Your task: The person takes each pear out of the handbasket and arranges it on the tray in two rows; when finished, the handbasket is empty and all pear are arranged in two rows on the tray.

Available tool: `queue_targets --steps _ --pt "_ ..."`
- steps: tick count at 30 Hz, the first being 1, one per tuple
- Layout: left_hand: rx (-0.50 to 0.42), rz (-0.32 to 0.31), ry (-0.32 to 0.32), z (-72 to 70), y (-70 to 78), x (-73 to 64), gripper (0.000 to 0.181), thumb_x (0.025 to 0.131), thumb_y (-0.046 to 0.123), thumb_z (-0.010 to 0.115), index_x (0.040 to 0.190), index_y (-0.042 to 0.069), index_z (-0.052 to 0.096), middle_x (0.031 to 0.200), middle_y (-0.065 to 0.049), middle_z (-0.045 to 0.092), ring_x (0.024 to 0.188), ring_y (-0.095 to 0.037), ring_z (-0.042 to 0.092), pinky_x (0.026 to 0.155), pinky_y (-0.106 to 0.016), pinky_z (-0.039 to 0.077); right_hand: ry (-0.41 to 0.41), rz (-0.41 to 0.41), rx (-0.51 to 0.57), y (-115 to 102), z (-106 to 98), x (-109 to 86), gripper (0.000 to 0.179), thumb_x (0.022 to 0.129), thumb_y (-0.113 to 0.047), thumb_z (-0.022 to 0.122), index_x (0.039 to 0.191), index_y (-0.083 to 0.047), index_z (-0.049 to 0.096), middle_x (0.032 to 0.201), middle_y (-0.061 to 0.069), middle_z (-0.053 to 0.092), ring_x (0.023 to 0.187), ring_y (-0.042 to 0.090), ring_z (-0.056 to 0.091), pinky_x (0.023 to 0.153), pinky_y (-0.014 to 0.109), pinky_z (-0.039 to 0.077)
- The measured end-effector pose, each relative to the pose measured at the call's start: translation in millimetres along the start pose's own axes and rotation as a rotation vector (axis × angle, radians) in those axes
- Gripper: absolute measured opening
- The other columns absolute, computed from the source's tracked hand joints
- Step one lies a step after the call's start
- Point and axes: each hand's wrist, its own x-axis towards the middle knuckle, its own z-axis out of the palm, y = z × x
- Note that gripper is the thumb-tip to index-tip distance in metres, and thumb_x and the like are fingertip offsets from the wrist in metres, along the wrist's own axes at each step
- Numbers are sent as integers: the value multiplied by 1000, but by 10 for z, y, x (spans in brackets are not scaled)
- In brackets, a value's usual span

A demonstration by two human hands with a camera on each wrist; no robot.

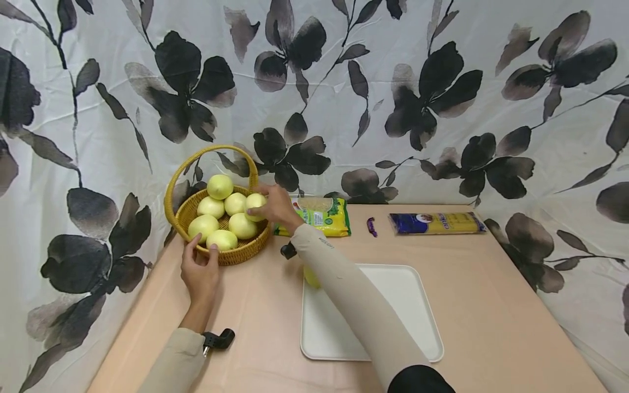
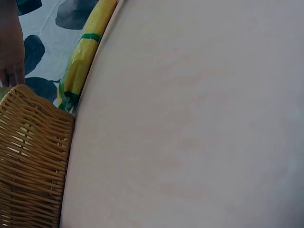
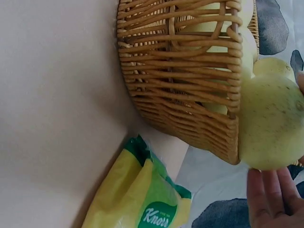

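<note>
A wicker basket with an arched handle stands at the table's back left, filled with several pale yellow-green round fruits. At its right rim, my right hand grips one such fruit, which sits level with the rim against the basket. My left hand holds the basket's front left rim, thumb and fingers apart; the left wrist view shows only the basket's side and part of the right hand. Another yellow-green fruit lies at the tray's upper left corner, mostly hidden by my right sleeve.
A white tray lies at front centre under my right forearm. Along the back edge are a yellow-green Knorr packet, beside the basket, a small purple wrapped sweet and a blue-and-yellow packet. A floral curtain hangs behind.
</note>
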Motion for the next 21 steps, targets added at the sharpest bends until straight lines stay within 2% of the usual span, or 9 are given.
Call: queue_targets --steps 3,5,7,12,21 --pt "6 3 2 -5 -5 0 52 105 23 67 154 15 55 168 -8 42 156 -27 38 122 -55 44 -40 14 -70 -7 -24 -4 57 84 -33 93 135 -19 72 132 3 74 124 24 66 117 37 48" --pt "0 9 0 -7 -7 2 52 105 21 66 155 14 54 168 -8 42 156 -28 39 122 -56 44 -62 23 -110 -24 -46 -18 61 83 -33 94 137 -20 71 133 2 74 128 25 63 121 40 43" --pt "-6 14 -1 -9 -11 6 52 104 20 67 155 13 54 168 -9 42 155 -29 39 122 -57 44 -80 31 -132 -42 -65 -34 66 82 -32 95 141 -19 68 135 4 73 130 26 63 121 40 44" --pt "-15 22 1 -8 -26 21 52 104 18 67 154 12 54 167 -10 42 155 -30 40 121 -57 44 -123 46 -122 -91 -115 -101 70 80 -28 96 142 -20 63 141 6 70 131 27 63 109 39 56" --pt "6 11 3 -10 -2 -1 52 105 23 67 154 14 54 167 -10 43 155 -29 40 123 -54 44 -154 -11 -74 -131 -161 -240 70 77 -22 98 138 -20 65 139 8 70 129 27 64 108 38 55"
